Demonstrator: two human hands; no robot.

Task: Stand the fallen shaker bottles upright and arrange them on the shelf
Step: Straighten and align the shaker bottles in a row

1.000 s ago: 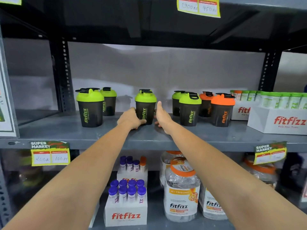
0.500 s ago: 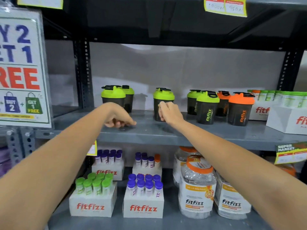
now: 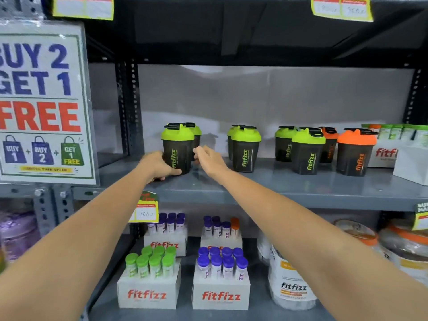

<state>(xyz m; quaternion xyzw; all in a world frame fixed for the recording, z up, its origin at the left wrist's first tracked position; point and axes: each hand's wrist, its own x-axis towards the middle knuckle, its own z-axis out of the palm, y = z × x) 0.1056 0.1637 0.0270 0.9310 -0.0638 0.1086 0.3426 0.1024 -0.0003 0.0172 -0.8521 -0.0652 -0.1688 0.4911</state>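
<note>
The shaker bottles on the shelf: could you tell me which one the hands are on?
The front green-lidded shaker at the far left of the row. The left hand grips its base; the right hand is at its other side.

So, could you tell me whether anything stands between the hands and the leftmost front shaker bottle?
Nothing visible does. The left hand already touches the lower left side of the front green-lidded shaker, and the right hand is at its right side. A second green shaker stands close behind it.
</note>
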